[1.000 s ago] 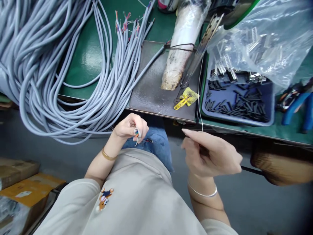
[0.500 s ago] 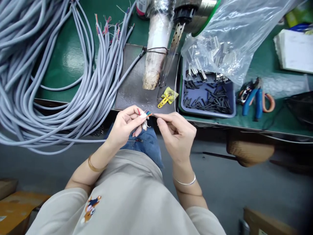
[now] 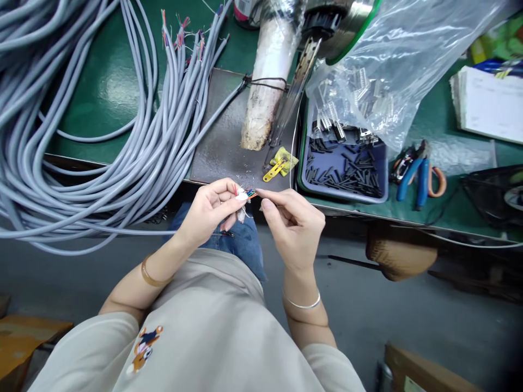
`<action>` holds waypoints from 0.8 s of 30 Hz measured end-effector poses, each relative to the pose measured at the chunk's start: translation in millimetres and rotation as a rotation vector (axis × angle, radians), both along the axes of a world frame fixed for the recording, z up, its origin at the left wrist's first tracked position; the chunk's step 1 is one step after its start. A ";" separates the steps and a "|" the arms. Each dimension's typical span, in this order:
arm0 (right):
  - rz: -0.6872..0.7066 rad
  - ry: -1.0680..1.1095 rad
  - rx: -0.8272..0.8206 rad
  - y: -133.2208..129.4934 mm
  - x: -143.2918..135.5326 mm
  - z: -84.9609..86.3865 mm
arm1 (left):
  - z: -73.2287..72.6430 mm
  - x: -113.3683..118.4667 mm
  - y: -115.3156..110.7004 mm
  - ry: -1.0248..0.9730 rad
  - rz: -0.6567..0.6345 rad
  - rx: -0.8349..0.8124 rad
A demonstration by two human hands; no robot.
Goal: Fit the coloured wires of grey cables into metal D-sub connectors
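Observation:
In the head view, my left hand (image 3: 213, 211) is closed around the stripped end of a cable just in front of the table edge. Thin coloured wires (image 3: 250, 193), among them red, blue, green and orange, stick out between its thumb and fingers, with a bit of white material beside them. My right hand (image 3: 295, 224) has thumb and forefinger pinched together at the tips of these wires. Whatever lies in that pinch is too small to make out.
Grey cables (image 3: 122, 185) are heaped on the left. A soldering iron (image 3: 292, 90) hangs beside a whitish wrapped cylinder (image 3: 263, 87). A blue tray (image 3: 343, 194) holds short black tubes and bagged metal connectors. Blue-handled pliers (image 3: 423, 182) and a paper stack (image 3: 492, 103) lie rightward.
The view has shifted slightly. Both hands stay close together at the wire ends, and my right fingertips still pinch there with little movement.

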State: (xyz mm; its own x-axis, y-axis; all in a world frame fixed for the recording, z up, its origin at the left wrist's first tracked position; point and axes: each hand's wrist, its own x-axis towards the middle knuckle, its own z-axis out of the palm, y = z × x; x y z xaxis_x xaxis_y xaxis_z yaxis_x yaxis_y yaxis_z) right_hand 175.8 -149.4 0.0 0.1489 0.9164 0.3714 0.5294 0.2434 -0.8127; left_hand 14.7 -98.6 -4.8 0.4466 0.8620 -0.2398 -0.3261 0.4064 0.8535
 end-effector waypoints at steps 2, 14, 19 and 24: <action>0.006 0.032 -0.042 -0.1 0.9 -0.7 | -1.4 -0.5 -0.1 -0.011 0.008 0.007; -0.162 0.080 -0.020 -2.6 3.2 2.4 | 4.0 7.0 -4.2 0.073 0.043 0.076; 0.031 0.144 -0.213 3.6 7.8 2.7 | 6.6 8.4 -3.9 0.089 0.047 0.111; 0.058 0.160 -0.215 5.7 2.3 1.3 | 5.7 10.3 -6.9 0.126 0.086 0.131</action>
State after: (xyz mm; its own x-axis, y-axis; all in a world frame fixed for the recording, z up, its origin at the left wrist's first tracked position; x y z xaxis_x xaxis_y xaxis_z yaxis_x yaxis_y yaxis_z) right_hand 178.1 -143.7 1.4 0.1347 0.9804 0.1436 0.3801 0.0827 -0.9212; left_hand 25.0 -105.5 1.0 0.3433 0.9233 -0.1723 -0.2426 0.2644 0.9334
